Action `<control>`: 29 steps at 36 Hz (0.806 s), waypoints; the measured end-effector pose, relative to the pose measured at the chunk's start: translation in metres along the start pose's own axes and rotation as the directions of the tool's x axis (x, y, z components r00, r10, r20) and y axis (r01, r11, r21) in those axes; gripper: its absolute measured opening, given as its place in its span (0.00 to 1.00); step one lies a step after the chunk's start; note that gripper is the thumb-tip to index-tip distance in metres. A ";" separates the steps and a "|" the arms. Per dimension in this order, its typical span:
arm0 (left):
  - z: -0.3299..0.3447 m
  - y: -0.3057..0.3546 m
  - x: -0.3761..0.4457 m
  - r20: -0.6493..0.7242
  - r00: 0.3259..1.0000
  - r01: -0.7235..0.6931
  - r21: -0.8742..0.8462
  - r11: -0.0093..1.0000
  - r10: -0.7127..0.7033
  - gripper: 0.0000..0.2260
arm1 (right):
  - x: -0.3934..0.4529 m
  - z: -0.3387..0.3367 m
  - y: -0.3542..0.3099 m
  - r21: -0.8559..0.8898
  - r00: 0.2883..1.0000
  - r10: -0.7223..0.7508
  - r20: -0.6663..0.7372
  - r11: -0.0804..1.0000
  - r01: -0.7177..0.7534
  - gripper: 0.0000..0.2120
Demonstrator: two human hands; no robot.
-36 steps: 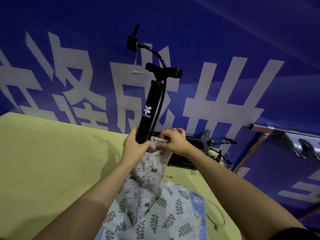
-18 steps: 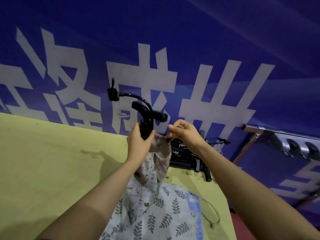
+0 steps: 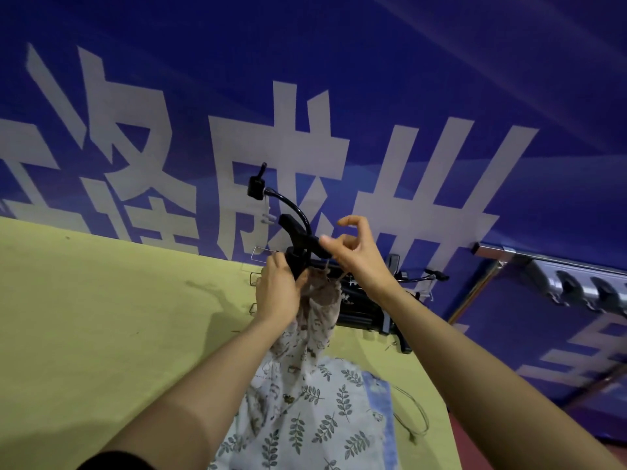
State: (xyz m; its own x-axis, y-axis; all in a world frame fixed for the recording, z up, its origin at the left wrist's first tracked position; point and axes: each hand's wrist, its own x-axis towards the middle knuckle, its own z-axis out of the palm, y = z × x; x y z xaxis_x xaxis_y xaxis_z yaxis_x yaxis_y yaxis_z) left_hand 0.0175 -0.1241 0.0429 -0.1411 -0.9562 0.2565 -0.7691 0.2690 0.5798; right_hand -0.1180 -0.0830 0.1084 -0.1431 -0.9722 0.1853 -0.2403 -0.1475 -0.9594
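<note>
Pump [image 3: 296,232] has sunk deeper into pouch [image 3: 319,313], left hand [image 3: 276,295] gripping its mouth edge; right hand [image 3: 359,257] raised alongside, grip indeterminate.

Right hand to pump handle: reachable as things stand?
Likely yes. The right hand hovers at the handle's near end, thumb in front of it, nothing between. The left hand grips the bag mouth lower down, clear of the handle.

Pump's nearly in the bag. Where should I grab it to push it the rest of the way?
I'd take the pump's handle, the crossbar, from above and the right. Only it and the hose stick out of the bag; the barrel is hidden in cloth, and the left hand grips the bag's mouth on the left.
</note>
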 end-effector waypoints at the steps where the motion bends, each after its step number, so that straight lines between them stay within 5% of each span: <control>1: 0.001 0.000 -0.001 0.014 1.000 0.001 0.009 1.000 -0.001 0.20 | 0.000 0.002 0.000 -0.095 0.999 -0.029 0.021 0.995 0.031 0.19; 7: 0.000 -0.004 -0.002 0.033 0.999 -0.001 0.091 0.996 -0.002 0.23 | 0.000 0.004 0.001 -0.309 0.998 -0.067 0.006 0.949 0.066 0.15; 11: -0.009 -0.003 -0.002 -0.093 0.988 -0.118 0.096 0.988 0.127 0.25 | 0.000 0.006 0.002 -0.287 0.997 -0.073 -0.022 0.956 0.064 0.14; 15: -0.021 0.005 0.005 0.014 0.948 -0.317 0.042 0.947 0.317 0.30 | 0.003 0.006 0.003 -0.258 0.998 -0.060 -0.009 0.965 0.056 0.13; 25: -0.030 0.011 0.015 0.066 0.934 -0.355 0.102 0.929 0.350 0.21 | 0.001 -0.002 -0.008 -0.229 0.996 -0.064 0.058 0.970 0.076 0.08; 29: -0.039 0.014 0.017 0.056 0.897 -0.443 0.123 0.888 0.439 0.21 | 0.009 -0.008 -0.017 -0.383 0.990 -0.141 0.028 0.913 0.141 0.18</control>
State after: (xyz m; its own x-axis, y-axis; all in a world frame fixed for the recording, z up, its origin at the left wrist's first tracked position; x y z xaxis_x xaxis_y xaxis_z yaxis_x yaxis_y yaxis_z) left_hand 0.0288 -0.1318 0.0852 -0.4995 -0.7457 0.4410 -0.6975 0.6480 0.3059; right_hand -0.1226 -0.0875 0.1284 -0.0809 -0.9464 0.3126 -0.6071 -0.2019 -0.7686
